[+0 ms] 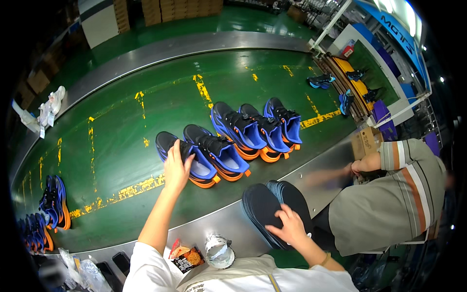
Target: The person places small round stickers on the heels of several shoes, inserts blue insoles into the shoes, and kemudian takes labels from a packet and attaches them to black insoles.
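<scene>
My left hand [177, 168] is at the leftmost of several black, blue and orange sneakers on the green table. Its fingers lie along the upper of this sneaker [204, 171], with the thumb at the opening. Beside it stands a second sneaker [216, 148]; three more, including a sneaker [236, 129] in front, are grouped to the right. Over two stacks of black insoles [260, 202] at the near metal edge, my right hand [291, 226] has its thumb and fingers apart. Whether it touches the top insole is hard to tell.
Farther left, more sneakers [61, 204] stand on the table, and white shoes [51, 107] sit at the far left edge. A silvery round container [219, 252] and a snack packet [187, 258] are near my body. Another person [384, 194] works at my right beside a cardboard box [366, 142].
</scene>
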`<action>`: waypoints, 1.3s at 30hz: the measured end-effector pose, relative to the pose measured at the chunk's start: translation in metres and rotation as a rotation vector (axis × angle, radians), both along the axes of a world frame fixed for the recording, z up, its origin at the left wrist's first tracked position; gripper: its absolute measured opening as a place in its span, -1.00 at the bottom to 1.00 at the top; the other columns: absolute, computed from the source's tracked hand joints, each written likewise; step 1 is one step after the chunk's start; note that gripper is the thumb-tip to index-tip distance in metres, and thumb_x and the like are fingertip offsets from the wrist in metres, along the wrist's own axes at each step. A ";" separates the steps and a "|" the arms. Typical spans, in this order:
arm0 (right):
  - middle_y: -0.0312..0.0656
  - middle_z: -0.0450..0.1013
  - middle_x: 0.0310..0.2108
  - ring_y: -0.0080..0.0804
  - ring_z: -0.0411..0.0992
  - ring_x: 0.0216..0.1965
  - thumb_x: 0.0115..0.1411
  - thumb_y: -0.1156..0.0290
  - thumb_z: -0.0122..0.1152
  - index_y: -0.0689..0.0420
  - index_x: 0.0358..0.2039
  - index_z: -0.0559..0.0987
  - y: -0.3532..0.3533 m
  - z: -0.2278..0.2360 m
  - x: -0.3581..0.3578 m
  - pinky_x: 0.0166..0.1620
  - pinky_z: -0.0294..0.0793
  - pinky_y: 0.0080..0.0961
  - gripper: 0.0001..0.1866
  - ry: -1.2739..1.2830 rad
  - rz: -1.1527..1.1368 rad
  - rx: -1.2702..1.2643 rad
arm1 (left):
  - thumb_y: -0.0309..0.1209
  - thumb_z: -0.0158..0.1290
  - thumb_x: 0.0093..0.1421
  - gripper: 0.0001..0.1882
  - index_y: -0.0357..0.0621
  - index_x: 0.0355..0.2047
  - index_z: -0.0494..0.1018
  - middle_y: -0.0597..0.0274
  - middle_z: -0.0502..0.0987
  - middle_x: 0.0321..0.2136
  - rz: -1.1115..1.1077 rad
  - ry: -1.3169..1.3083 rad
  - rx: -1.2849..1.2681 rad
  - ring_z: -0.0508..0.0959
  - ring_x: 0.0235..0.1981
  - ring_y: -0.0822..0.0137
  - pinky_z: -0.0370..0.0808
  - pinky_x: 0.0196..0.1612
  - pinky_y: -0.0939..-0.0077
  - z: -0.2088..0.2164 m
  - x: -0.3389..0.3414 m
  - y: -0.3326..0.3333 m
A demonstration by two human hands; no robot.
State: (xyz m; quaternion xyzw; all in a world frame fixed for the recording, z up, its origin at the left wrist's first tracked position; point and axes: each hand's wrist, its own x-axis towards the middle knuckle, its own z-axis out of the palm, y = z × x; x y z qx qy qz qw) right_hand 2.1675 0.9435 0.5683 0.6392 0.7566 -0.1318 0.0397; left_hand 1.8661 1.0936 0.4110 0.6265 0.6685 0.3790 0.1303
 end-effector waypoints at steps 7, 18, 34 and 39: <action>0.07 0.27 -0.01 -0.02 0.32 -0.09 -0.18 0.14 0.36 0.18 -0.16 0.43 -0.046 0.008 0.010 0.00 0.26 -0.22 -0.42 -0.050 -0.137 0.001 | -0.10 -0.18 0.21 -0.56 -0.31 -0.41 0.39 -0.10 0.48 -0.51 0.103 -0.605 -0.481 0.50 -0.37 -0.02 0.38 -0.30 0.27 -0.022 -0.050 0.032; -0.11 0.42 -0.15 -0.26 0.32 -0.42 -0.19 0.54 0.27 0.22 -0.57 0.50 0.084 0.040 -0.105 -0.30 0.36 -0.40 -0.87 0.336 0.618 0.278 | -0.12 -0.11 0.19 -0.61 -0.26 -0.29 0.41 -0.08 0.49 -0.48 0.089 -0.629 -0.401 0.52 -0.39 0.05 0.39 -0.32 0.30 0.006 -0.041 -0.025; 0.05 0.38 -0.32 -0.03 0.40 -0.34 0.08 0.27 0.07 0.19 -0.46 0.48 0.131 -0.127 -0.197 -0.25 0.43 -0.23 -0.77 0.185 0.559 0.076 | -0.10 -0.02 0.14 -0.54 -0.25 -0.13 0.40 0.11 0.51 -0.47 0.067 -0.722 -0.391 0.49 -0.42 0.36 0.40 -0.31 0.51 -0.023 -0.053 -0.028; 0.04 0.40 -0.40 -0.06 0.41 -0.39 -0.10 0.23 0.22 0.20 -0.52 0.53 0.157 -0.078 -0.199 -0.26 0.42 -0.28 -0.73 -0.191 0.562 -0.246 | -0.07 0.06 0.08 -0.45 -0.27 -0.06 0.36 0.15 0.52 -0.46 0.114 -0.792 -0.524 0.49 -0.41 0.45 0.41 -0.31 0.57 0.013 -0.056 -0.028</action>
